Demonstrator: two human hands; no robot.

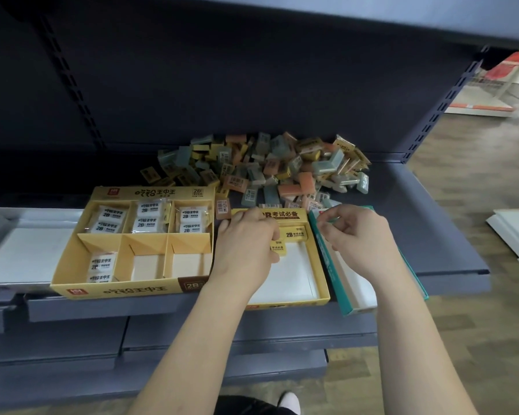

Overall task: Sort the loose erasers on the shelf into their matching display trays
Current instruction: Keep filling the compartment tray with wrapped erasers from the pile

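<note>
Dark grey shelf [417, 217]; wood-look floor [477, 175] right.

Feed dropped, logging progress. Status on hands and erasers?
Left hand pinching yellow-sleeved eraser over shallow yellow cardboard tray. Right hand curled at teal tray, hold unclear. Loose eraser pile behind, nothing blocking.

Head view, close, downward over shelf [432, 223]

Left hand [247, 238] holds yellow eraser [278, 248] in yellow tray [285, 304].
</note>
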